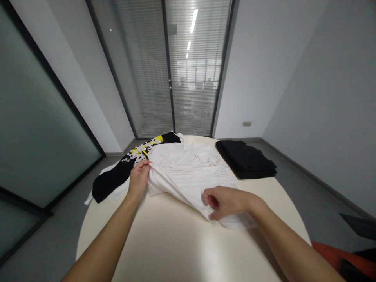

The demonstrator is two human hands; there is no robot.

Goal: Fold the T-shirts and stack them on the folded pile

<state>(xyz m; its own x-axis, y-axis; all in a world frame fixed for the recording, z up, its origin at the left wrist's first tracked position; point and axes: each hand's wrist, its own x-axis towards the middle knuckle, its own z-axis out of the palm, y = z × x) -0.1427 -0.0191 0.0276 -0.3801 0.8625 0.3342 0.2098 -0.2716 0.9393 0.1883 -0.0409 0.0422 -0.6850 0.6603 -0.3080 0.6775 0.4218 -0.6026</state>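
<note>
A white T-shirt (188, 168) lies spread on the round table, its near edge partly lifted and folded in a slanting line. My left hand (140, 175) is closed, pinching the shirt's edge at the left side. At the near right part of the shirt is my right hand (227, 200), its fingers curled and the thumb apart from them. White cloth shows between thumb and fingers, and the thumb tip lies close to the shirt's near edge. The right hand covers part of that edge.
A black garment with a yellow and white print (117, 178) lies at the left, over white cloth. On the right rests a stack of folded black clothes (245, 160). The cream table (164, 250) has a curved edge. Something red (331, 254) stands at lower right.
</note>
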